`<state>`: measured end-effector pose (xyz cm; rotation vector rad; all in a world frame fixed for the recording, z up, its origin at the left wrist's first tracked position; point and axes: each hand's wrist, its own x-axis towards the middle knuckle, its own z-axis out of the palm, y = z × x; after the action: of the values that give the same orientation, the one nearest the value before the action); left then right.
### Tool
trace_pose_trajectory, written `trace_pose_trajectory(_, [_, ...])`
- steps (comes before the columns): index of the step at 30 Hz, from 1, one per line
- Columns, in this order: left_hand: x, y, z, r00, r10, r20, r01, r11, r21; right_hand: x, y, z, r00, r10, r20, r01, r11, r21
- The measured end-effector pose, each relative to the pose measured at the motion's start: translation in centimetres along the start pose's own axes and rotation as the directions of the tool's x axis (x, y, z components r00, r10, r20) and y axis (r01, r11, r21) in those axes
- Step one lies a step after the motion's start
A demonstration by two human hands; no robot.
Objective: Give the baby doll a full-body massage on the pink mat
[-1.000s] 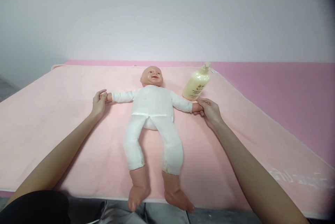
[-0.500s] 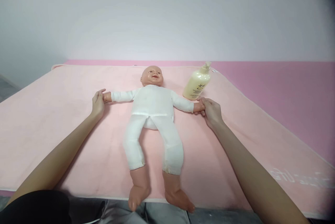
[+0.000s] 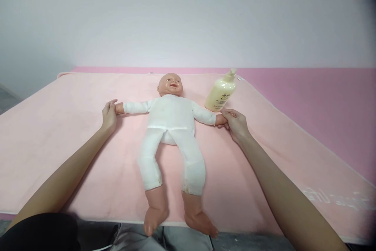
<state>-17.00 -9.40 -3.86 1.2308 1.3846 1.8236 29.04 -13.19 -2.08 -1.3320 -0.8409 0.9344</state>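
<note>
A baby doll [image 3: 172, 133] in a white suit lies on its back on a pale pink blanket [image 3: 58, 133], arms spread wide, bare feet over the near edge. My left hand [image 3: 109, 116] grips the doll's hand on the left side. My right hand [image 3: 236, 122] grips the doll's other hand on the right side. A cream pump bottle [image 3: 221, 92] stands just behind my right hand, a little apart from my fingers.
The blanket covers a table with a darker pink surface [image 3: 308, 94] showing at the right. A plain white wall [image 3: 188, 16] rises behind. The blanket's near edge runs just in front of my body.
Both hands stay on the doll's hands. The doll's arms shifted only slightly outward and back; nothing else moved.
</note>
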Motion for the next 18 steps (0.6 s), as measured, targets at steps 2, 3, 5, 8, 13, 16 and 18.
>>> trace_pose_trajectory(2, [0.1,-0.1,-0.1,1.000,-0.016,-0.017,0.016,1.000,0.010,0.1,0.1,0.0,1.000,-0.005,0.010,0.005,1.000,0.002])
trace_pose_trajectory(3, [0.1,-0.1,-0.1,0.999,-0.027,-0.022,0.027,1.000,0.011,0.2,0.2,-0.1,1.000,-0.009,0.013,0.009,1.000,0.006])
trace_pose_trajectory(5, [0.1,0.1,0.0,0.999,-0.041,-0.027,0.041,0.999,0.004,0.3,0.3,-0.1,1.000,-0.016,0.012,0.015,1.000,0.010])
trace_pose_trajectory(8, [-0.1,0.7,0.2,0.998,-0.068,-0.011,0.068,0.998,-0.018,0.4,0.5,-0.2,1.000,-0.022,0.005,0.022,1.000,0.018])
trace_pose_trajectory(13, [-0.4,1.0,0.3,0.997,-0.059,0.040,0.059,0.998,0.017,-0.2,-0.1,0.0,0.999,-0.018,0.028,0.016,0.999,0.045])
trace_pose_trajectory(16, [-0.3,0.7,0.2,0.999,-0.029,0.032,0.027,0.998,0.049,-0.3,-0.4,0.1,0.999,-0.012,0.036,0.011,0.999,0.031])
trace_pose_trajectory(18, [-0.2,0.4,0.1,1.000,-0.016,0.026,0.015,0.998,0.056,-0.2,-0.3,0.1,1.000,0.000,0.031,-0.001,1.000,0.018])
